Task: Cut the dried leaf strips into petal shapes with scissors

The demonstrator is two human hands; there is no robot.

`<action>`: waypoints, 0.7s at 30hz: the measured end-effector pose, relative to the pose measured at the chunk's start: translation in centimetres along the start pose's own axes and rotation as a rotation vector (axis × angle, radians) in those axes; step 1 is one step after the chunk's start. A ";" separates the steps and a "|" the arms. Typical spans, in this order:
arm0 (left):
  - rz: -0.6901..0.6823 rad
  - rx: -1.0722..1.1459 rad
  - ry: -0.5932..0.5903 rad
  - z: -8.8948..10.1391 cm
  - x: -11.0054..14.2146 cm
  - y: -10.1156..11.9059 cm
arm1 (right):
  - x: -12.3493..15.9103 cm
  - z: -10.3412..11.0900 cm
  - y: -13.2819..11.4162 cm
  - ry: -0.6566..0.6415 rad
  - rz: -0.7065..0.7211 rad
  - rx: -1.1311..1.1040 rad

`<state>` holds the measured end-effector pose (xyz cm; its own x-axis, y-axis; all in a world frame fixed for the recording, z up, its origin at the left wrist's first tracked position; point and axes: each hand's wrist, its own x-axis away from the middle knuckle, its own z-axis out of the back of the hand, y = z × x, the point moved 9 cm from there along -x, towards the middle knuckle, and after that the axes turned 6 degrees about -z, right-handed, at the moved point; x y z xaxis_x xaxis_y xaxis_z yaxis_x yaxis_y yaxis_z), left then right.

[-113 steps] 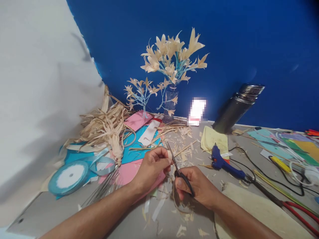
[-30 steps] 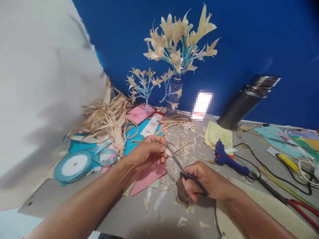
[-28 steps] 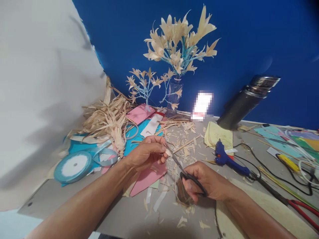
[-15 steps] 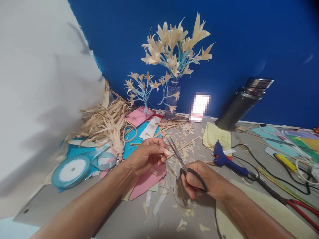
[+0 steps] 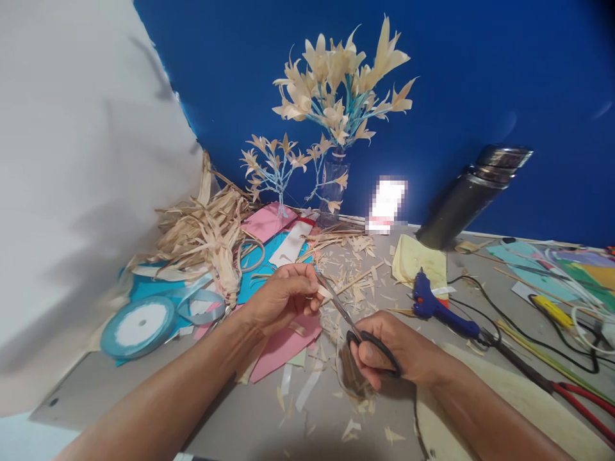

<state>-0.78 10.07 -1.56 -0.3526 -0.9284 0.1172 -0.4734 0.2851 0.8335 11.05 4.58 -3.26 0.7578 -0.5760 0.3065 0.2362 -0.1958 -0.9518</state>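
My left hand (image 5: 283,296) pinches a small pale strip of dried husk (image 5: 323,292) between thumb and fingers, just above the table. My right hand (image 5: 391,349) is closed round the black handles of a pair of scissors (image 5: 353,326), whose blades point up-left and meet the strip at its tip. Under both hands lie husk clippings (image 5: 346,275) and a pink paper sheet (image 5: 283,339).
A pile of dried husks (image 5: 206,234) and a blue ribbon spool (image 5: 139,325) lie at left. Husk flowers stand in a clear vase (image 5: 334,186) at the back. A blue glue gun (image 5: 437,304), a dark flask (image 5: 468,195), cables and red-handled cutters (image 5: 576,397) fill the right.
The scissor blades, apart half a second ago, have closed on the husk strip. My left hand keeps its pinch on the strip; the view has shifted slightly.
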 end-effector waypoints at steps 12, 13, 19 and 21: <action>-0.036 -0.040 0.027 0.2 0.0 0.3 | 0.0 0.3 0.2 0.016 -0.012 0.048; -0.038 -0.047 0.035 0.2 0.0 0.3 | 0.0 0.3 0.1 0.018 -0.011 0.046; -0.036 -0.068 0.058 0.2 0.1 0.4 | 0.1 0.4 0.1 0.029 -0.020 0.036; -0.037 -0.061 0.050 0.2 0.1 0.4 | 0.1 0.5 0.3 0.042 -0.022 0.046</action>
<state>-1.13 10.18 -1.32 -0.2941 -0.9493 0.1110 -0.4346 0.2363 0.8691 11.51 4.89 -3.56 0.7266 -0.6047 0.3263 0.2809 -0.1721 -0.9442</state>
